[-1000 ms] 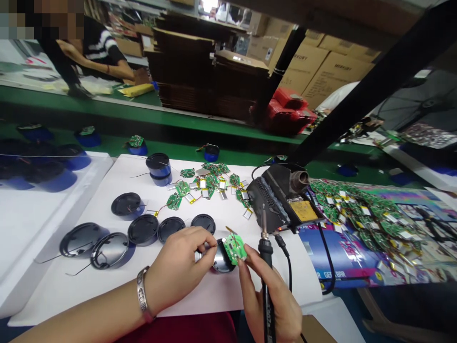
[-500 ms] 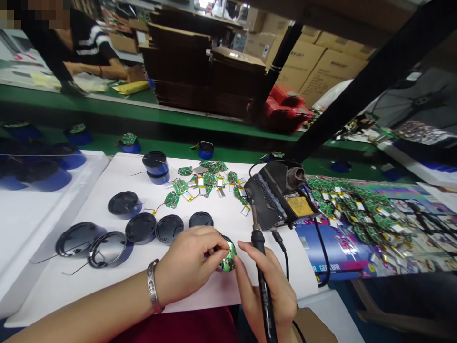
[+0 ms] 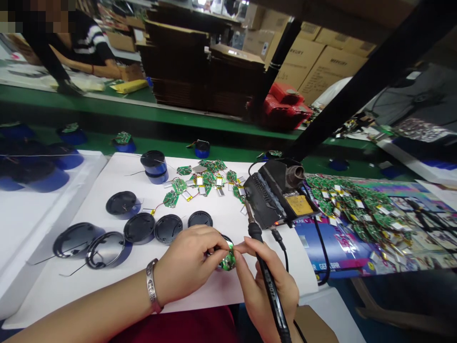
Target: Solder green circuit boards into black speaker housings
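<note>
White paper-covered counter (image 3: 71, 295) in a workshop; brown cardboard boxes (image 3: 335, 69) beyond, one printed "MERKURY"; a small green circuit board (image 3: 229, 262) sits between the left hand (image 3: 191, 259) and right hand (image 3: 262, 305); left hand's grip pressed together, anything pinched hidden; right hand's grip around a slim black soldering iron (image 3: 271, 288).

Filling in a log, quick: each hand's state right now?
Left hand: closed in a pinch at the green circuit board; exact grip unclear.
Right hand: holding the soldering iron.

Carton (image 3: 330, 71): MERKURY; blue sheet (image 3: 307, 240): BAR
</note>
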The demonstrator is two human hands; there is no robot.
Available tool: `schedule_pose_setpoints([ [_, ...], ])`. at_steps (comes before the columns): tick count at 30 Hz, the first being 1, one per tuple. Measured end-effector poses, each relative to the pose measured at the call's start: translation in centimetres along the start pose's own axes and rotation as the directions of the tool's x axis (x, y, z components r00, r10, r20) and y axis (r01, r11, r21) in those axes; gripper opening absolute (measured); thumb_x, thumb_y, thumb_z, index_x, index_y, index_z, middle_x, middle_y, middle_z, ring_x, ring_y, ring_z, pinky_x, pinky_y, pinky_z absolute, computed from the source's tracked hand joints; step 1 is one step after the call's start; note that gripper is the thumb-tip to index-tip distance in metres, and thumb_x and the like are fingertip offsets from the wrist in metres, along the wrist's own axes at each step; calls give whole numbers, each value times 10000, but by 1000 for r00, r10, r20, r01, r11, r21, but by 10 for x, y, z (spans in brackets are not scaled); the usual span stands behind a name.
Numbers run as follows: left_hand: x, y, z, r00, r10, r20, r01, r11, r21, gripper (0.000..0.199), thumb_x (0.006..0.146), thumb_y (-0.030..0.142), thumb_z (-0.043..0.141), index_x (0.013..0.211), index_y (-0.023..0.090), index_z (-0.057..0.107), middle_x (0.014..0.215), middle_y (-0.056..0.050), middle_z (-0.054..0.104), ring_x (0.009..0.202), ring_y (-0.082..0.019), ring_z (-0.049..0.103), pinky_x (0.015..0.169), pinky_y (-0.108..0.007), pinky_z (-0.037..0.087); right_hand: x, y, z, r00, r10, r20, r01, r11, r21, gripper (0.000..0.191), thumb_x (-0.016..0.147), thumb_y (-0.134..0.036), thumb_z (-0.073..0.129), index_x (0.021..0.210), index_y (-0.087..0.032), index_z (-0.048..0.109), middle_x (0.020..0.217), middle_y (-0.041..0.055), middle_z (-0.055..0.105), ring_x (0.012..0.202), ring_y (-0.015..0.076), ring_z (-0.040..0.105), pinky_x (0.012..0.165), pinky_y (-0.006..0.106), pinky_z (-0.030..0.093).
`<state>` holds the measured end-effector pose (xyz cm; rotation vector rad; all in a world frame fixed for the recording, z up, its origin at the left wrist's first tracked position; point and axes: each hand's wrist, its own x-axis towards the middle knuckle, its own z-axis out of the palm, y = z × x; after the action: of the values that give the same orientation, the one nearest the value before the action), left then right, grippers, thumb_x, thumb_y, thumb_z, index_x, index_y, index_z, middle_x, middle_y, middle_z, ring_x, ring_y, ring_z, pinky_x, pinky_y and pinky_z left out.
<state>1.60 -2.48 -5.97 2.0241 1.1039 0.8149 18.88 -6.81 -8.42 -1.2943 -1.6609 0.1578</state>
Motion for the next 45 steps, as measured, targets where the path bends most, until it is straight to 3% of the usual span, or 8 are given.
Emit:
schedule_pose_setpoints([
  [6, 4, 2, -2, 996, 16, 83, -19, 999, 40, 159, 930, 181, 563, 885, 211, 713, 820, 7, 726, 785, -158, 651, 744, -278, 468, 2, 1, 1, 1000, 27, 1, -27, 998, 60, 291, 866, -170, 676, 1142, -240, 618, 867, 3, 725, 705, 136, 685, 625, 237, 560],
  [12, 5, 3, -1, 980, -188, 68, 194, 977, -91, 148, 908, 179, 584, 827, 206, 705, 769, 29, 709, 712, -123, 634, 672, -233, 450, 4, 3, 2, 998, 61, -24, -59, 994, 93, 307, 862, -158, 684, 1154, -224, 614, 846, 6, 717, 680, 132, 669, 664, 248, 569],
  [17, 5, 3, 0, 959, -268, 87, 280, 940, -196, 147, 900, 192, 580, 832, 199, 710, 740, 26, 714, 657, -115, 624, 619, -214, 450, 8, 2, 2, 997, 82, -4, -82, 992, 92, 301, 867, -169, 678, 1154, -233, 612, 870, 12, 725, 720, 139, 680, 620, 234, 547],
  [25, 5, 2, 0, 962, -257, 95, 271, 941, -205, 142, 892, 174, 581, 847, 198, 714, 737, 30, 705, 656, -106, 612, 615, -204, 442, 10, 4, 6, 997, 63, 40, -68, 989, 131, 313, 870, -170, 671, 1170, -235, 608, 870, 3, 724, 656, 113, 657, 528, 200, 495],
  [33, 5, 3, -1, 957, -260, 128, 281, 940, -193, 145, 903, 199, 577, 856, 200, 713, 762, 28, 709, 687, -114, 627, 644, -214, 447, 6, 3, 6, 986, 150, 67, -158, 978, 134, 332, 877, -203, 678, 1187, -278, 589, 899, -23, 704, 725, 97, 642, 615, 188, 511],
  [45, 5, 0, 0, 965, -233, 119, 251, 951, -181, 159, 909, 188, 559, 858, 203, 710, 776, 30, 707, 697, -111, 627, 646, -215, 444, 7, 3, 6, 992, 114, 54, -122, 979, 166, 348, 872, -187, 680, 1196, -273, 588, 904, -17, 708, 725, 112, 657, 630, 215, 532],
])
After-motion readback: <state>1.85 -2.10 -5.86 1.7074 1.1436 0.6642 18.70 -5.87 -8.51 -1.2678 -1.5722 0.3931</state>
